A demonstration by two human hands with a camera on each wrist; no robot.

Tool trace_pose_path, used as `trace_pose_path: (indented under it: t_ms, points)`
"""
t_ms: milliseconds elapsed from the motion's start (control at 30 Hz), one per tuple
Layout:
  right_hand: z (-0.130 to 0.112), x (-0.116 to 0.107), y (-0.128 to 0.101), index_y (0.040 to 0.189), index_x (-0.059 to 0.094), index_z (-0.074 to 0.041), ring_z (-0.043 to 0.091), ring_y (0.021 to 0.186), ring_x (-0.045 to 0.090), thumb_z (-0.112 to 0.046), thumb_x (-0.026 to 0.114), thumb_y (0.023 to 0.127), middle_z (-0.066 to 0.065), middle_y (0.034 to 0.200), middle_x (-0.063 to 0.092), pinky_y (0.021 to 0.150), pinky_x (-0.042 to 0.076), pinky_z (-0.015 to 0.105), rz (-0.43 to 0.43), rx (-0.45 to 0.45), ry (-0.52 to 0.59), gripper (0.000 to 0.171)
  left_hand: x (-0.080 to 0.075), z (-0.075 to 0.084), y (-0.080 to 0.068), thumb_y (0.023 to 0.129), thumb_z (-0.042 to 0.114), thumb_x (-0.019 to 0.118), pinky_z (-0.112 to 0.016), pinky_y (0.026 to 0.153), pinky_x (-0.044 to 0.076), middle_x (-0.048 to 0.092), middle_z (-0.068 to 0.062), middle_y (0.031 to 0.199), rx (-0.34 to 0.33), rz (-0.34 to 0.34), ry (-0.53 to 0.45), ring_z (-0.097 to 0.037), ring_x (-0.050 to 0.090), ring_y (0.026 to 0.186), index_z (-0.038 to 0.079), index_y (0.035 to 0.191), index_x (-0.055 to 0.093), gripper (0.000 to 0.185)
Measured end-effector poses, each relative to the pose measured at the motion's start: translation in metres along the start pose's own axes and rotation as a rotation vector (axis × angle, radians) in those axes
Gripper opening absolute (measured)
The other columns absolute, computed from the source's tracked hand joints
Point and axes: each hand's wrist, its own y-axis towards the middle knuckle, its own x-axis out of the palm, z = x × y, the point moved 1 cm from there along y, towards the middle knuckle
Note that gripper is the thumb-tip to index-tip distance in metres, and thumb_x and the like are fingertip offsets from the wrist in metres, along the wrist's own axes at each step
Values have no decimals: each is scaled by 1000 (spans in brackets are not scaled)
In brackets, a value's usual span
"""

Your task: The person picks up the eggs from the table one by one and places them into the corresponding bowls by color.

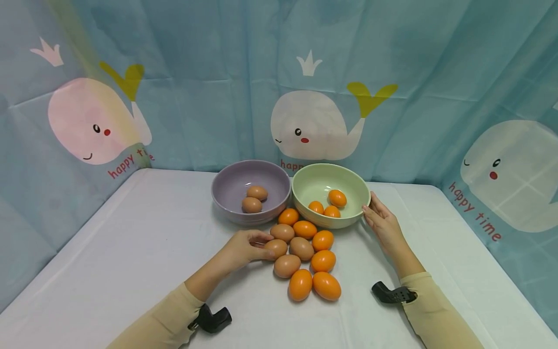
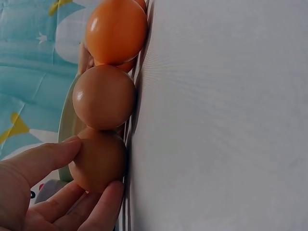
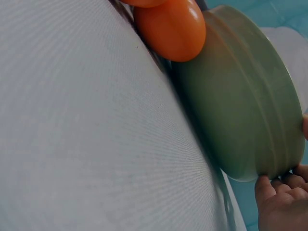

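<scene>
My left hand has its thumb and fingers round a brown egg on the table; the left wrist view shows the thumb on one side of this egg and fingertips on the other. Other brown eggs lie close against it. At the right, my right hand holds the rim and side of a light green bowl, which has 3 orange eggs inside. Beside it, a purple bowl contains 2 brown eggs.
Several orange eggs lie in front of the bowls, to the right of the brown ones. A white cloth covers the table. Behind it hangs a blue curtain with whale prints.
</scene>
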Motion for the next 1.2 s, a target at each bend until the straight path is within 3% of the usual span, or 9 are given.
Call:
trace_pose_path:
  t_ms: [400,600,833,1200]
  points:
    - [0,1,-1,160,1,-11,18,156,2,-23,51,105,2,168,-5,122,18,31,-5,-5,4,75,-5,5,-2,80,24,83,-28,81,55,72,-8,115,-22,30,7,-15,66,97,7,115,72,41]
    - [0,1,-1,160,1,-10,18,156,3,-22,50,105,3,168,-5,122,18,31,-5,-7,4,75,-15,18,-5,80,25,82,-33,88,53,73,-6,112,-3,36,-2,-17,66,102,9,117,72,41]
    - [0,1,-1,160,1,-10,18,156,3,-22,50,105,2,168,-5,122,18,31,-3,-7,7,75,-28,39,-6,84,27,80,-39,97,53,71,-9,121,18,44,9,-21,64,113,9,123,69,45]
    - [1,1,0,159,0,-9,18,156,3,-22,50,105,3,168,-5,122,18,31,-1,-10,12,75,-46,63,5,84,27,79,-41,104,50,67,-12,129,39,91,8,-27,60,123,8,128,66,49]
